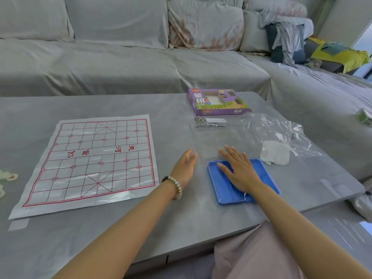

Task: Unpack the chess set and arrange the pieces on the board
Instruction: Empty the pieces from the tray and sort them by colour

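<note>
A white plastic board sheet point(94, 158) with a red grid lies flat on the grey table point(181, 218), left of centre. A few pale round chess pieces point(11, 176) sit at the far left edge of the view. A blue plastic tray point(223, 190) lies right of the board. My right hand point(237, 168) lies flat over the tray with fingers straight. Beside the tray's left side, my left hand point(185, 166), with a bead bracelet on the wrist, hovers with relaxed fingers and holds nothing. The purple chess box point(217, 101) stands at the table's far side.
A clear plastic bag point(281, 133) and a crumpled white wrap point(274, 153) lie right of the tray. Metal rings and a small white slip point(209, 121) sit in front of the box. A grey sofa point(120, 57) with cushions and clothes runs behind the table.
</note>
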Demonstrator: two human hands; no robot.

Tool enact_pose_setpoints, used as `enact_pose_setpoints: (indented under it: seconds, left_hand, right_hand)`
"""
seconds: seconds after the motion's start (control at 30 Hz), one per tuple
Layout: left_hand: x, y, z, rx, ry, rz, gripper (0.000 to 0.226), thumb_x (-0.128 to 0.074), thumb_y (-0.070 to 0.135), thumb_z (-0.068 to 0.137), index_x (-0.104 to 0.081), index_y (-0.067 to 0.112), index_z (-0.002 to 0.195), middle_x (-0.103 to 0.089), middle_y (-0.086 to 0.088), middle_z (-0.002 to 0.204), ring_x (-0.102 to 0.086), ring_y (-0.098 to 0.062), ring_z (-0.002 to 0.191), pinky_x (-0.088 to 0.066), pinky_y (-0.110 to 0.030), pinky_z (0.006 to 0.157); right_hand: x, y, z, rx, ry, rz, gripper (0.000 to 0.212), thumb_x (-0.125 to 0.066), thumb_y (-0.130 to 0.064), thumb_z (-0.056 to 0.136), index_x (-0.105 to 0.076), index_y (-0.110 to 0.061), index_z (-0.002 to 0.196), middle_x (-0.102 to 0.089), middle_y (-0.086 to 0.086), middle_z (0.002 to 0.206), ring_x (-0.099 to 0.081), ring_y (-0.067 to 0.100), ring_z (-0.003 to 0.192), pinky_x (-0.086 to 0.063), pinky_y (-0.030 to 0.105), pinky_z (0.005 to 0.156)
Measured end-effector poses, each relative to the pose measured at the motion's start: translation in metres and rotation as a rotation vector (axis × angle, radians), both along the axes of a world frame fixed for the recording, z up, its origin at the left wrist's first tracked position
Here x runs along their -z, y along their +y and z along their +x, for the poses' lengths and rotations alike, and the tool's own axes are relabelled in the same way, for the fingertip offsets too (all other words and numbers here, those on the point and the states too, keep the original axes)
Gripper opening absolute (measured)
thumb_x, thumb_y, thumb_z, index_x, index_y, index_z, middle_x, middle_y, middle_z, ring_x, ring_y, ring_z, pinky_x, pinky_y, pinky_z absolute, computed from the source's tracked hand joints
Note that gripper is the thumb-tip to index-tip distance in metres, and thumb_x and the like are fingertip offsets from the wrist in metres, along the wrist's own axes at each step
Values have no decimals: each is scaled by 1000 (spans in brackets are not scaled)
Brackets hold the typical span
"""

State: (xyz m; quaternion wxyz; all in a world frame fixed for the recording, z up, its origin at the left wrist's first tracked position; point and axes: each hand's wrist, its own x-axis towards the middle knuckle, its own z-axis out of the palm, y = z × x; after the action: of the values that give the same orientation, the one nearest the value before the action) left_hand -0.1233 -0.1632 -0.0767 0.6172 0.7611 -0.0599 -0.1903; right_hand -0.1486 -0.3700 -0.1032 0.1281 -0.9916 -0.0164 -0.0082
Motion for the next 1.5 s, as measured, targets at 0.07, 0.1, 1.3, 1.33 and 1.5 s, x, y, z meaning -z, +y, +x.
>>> enact_pose_setpoints:
  seconds: [0.07, 0.1, 1.3, 1.33, 1.5]
  left_hand:
    - [-2, 28, -1, -33, -111, 55, 45, -30, 32, 100, -28, 20, 144, -29, 3, 150, -28, -14, 138, -18, -24, 112]
    - [-3, 44, -2, -43, -159, 84, 44, -31, 32, 100, -30, 22, 143, -29, 5, 150, -26, -12, 138, -18, -21, 107]
    - [8, 397, -72, -441, -493, 719, 50, -58, 38, 88, -45, 23, 134, -39, 3, 143, -32, -17, 134, -29, -32, 109]
    - [8, 411, -80, -472, -490, 732, 49, -62, 35, 85, -48, 22, 131, -43, 3, 139, -36, -16, 130, -32, -30, 106]
    - [21, 455, -112, -485, -434, 786, 59, -59, 60, 73, -56, 25, 120, -47, 9, 121, -42, -7, 111, -37, -25, 96]
  right_hand:
    - [-2, 3, 1, -13, -12, -10, 56, -28, -49, 96, -16, -32, 148, -8, -10, 158, 2, 7, 145, 11, 29, 115]
    - [-4, 6, 2, -28, -25, -13, 55, -28, -48, 97, -17, -31, 148, -8, -10, 157, 2, 7, 145, 11, 28, 115]
    - [-12, 398, -1, -634, -21, 400, 43, -49, -41, 94, -43, -31, 135, -42, -12, 141, -34, 7, 131, -15, 14, 106]
    - [-10, 415, -6, -673, -22, 410, 42, -52, -39, 92, -46, -29, 133, -47, -10, 136, -39, 7, 127, -19, 14, 103]
    - [4, 473, -15, -741, -73, 392, 37, -61, -36, 84, -64, -19, 117, -60, 0, 109, -53, 19, 101, -32, 22, 83]
